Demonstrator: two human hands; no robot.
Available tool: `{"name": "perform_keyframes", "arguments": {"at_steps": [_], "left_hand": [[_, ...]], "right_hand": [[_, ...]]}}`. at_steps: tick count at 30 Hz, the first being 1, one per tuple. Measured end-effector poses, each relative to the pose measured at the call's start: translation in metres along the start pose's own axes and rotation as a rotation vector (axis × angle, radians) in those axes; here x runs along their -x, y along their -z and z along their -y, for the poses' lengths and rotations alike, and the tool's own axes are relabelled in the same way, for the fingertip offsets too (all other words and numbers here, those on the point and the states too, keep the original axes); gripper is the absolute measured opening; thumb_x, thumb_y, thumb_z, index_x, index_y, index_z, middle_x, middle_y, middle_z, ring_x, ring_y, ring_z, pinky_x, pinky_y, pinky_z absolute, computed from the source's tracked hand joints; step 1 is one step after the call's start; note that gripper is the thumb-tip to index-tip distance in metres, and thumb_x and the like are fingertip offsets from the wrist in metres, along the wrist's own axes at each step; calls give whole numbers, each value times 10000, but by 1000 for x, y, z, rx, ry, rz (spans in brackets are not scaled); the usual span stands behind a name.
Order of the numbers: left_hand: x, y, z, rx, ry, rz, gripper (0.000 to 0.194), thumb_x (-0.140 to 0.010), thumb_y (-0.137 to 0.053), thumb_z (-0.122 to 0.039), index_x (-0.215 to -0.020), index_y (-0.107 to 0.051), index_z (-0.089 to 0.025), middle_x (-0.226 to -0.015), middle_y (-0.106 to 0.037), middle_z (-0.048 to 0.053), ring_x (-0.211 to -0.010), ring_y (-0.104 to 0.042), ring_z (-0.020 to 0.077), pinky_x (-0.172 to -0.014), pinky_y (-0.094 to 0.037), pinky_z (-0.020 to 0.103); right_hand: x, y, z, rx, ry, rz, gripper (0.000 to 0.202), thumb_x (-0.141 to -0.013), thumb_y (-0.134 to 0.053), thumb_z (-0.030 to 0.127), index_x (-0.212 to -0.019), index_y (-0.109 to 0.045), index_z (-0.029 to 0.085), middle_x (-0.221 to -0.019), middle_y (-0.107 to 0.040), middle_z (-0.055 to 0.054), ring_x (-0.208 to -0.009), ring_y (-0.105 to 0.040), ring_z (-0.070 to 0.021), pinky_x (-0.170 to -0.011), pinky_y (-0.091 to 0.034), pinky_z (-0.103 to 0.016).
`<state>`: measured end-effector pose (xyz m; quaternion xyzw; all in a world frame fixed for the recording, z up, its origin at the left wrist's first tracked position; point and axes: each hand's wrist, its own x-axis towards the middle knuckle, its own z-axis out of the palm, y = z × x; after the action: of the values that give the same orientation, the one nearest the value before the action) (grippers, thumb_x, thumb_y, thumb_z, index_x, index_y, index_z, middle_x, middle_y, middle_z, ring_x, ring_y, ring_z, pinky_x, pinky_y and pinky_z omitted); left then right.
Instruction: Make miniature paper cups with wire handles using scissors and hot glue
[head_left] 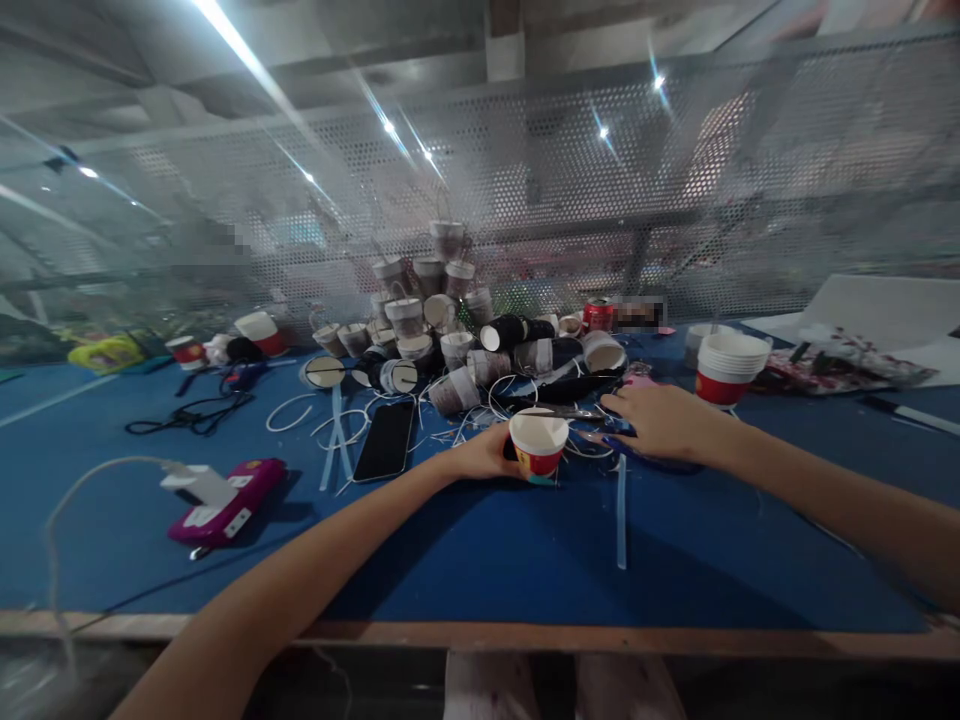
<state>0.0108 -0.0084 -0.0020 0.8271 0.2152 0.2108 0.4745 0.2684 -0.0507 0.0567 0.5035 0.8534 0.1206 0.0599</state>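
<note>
My left hand point(484, 452) is wrapped round the side of a red and white paper cup point(538, 460), which stands upright with its mouth facing up. From the right, my right hand point(652, 418) grips a pair of scissors point(566, 412). Their metal blades point left across the rim of the cup, and a dark blue handle shows under my fingers. Whether the blades touch the paper I cannot tell. Below my right hand a pale flat strip point(621, 515) lies on the blue tabletop point(450, 560).
Behind my hands rises a pile of wrapped cups point(427, 320), with white cord loops point(292, 412) before it. A black phone point(386, 442) lies left, beyond it a purple power strip point(229, 500). Stacked paper cups point(727, 365) and a red can point(598, 315) stand toward the right.
</note>
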Motion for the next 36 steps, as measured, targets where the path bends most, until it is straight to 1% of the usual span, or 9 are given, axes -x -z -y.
{"name": "perform_keyframes", "arguments": {"at_steps": [8,14,16,18,21,24,28,33,36], "left_hand": [[0,0,1,51,-3,7,729,-611,-752,-323,-1236,-433,-125,-1225,-545,158,-1115,-512,271,-971,-369,410],[1,0,0,66,13,7,753,-599,-761,-318,-1244,-421,-132,-1238,-532,157,-1135,-499,278,-982,-360,413],[2,-3,-1,79,-7,-55,800,-566,-783,-305,-1253,-405,-149,-1261,-509,153,-1161,-481,279,-990,-356,412],[2,-7,-3,82,-30,-165,855,-512,-813,-292,-1249,-400,-157,-1261,-506,150,-1161,-483,276,-988,-362,406],[2,-11,-4,62,12,-269,804,-456,-837,-281,-1158,-473,-132,-1180,-569,145,-1096,-533,269,-958,-395,407],[1,-12,-6,83,53,-259,735,-466,-833,-271,-1111,-517,-115,-1137,-606,144,-1064,-558,264,-940,-414,405],[1,-10,-6,85,46,-229,735,-491,-824,-273,-1140,-517,-116,-1151,-606,148,-1066,-558,268,-925,-424,395],[1,-8,-3,54,56,-244,743,-492,-821,-276,-1147,-507,-121,-1162,-597,141,-1073,-549,263,-922,-420,388],[1,-7,-1,17,40,-231,762,-513,-810,-289,-1184,-483,-134,-1188,-580,133,-1110,-525,264,-956,-391,395]], "right_hand": [[-1,-2,4,-11,-2,17,491,-849,-315,534,-1014,-546,133,-883,-665,-158,-788,-623,-269,-597,-407,-335],[-2,-5,1,-4,23,18,428,-852,-337,483,-970,-547,129,-847,-673,-153,-753,-627,-261,-586,-396,-321],[-2,-6,0,-5,31,-1,425,-853,-335,480,-963,-550,131,-833,-672,-154,-727,-625,-255,-576,-392,-318],[-1,-8,1,-15,36,-24,448,-854,-319,500,-960,-553,133,-820,-671,-156,-699,-620,-251,-556,-387,-317],[-1,-9,3,-12,26,-42,486,-854,-298,527,-981,-555,135,-835,-670,-161,-702,-622,-253,-533,-380,-310],[0,-7,4,0,25,-32,489,-856,-303,515,-1006,-551,122,-839,-669,-168,-717,-626,-261,-534,-381,-311],[1,-3,4,-3,36,2,465,-858,-331,483,-997,-556,101,-820,-667,-177,-704,-629,-266,-528,-379,-310],[1,-3,4,34,13,77,397,-873,-343,404,-1012,-560,102,-841,-674,-182,-748,-640,-271,-536,-382,-301],[1,-5,1,12,-7,59,406,-862,-361,424,-1002,-566,103,-859,-673,-179,-760,-637,-275,-552,-395,-311]]}}
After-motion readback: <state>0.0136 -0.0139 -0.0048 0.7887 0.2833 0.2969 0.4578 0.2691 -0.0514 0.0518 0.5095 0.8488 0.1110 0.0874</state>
